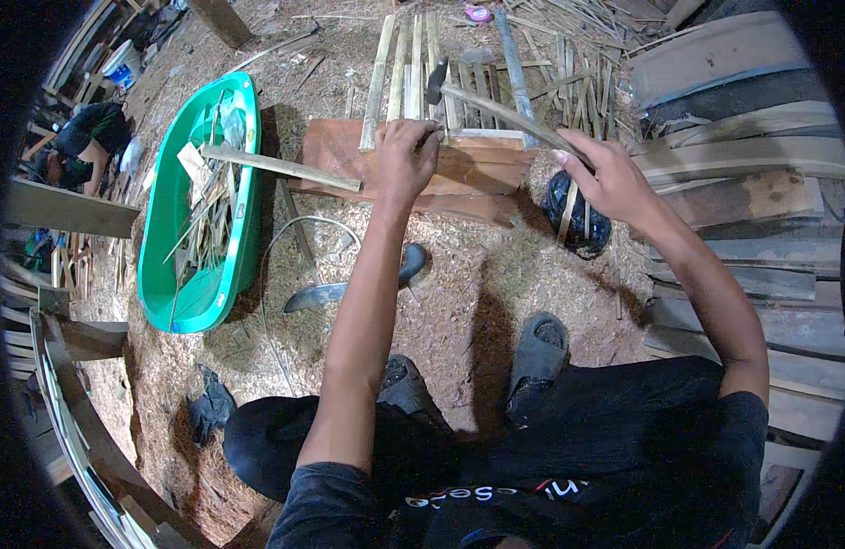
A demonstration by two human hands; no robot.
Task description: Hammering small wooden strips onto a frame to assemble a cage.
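Observation:
My right hand [592,169] grips the wooden handle of a hammer [496,108], whose dark head hangs over light wooden slats [393,64] lying side by side. My left hand [407,160] is closed at the lower ends of these slats, pinching something too small or hidden to make out. Under the slat ends lie reddish-brown boards [473,174]. Just below my right hand sits a dark plastic-wrapped bundle [582,229] with thin strips across it.
A green plastic tub [153,238] with wood scraps stands at left, a curved blade [308,296] on the sawdust floor [459,256] beside it. Stacked planks [724,247] line the right. Another person [93,146] crouches at the far left. A pink round object [478,14] lies at the top.

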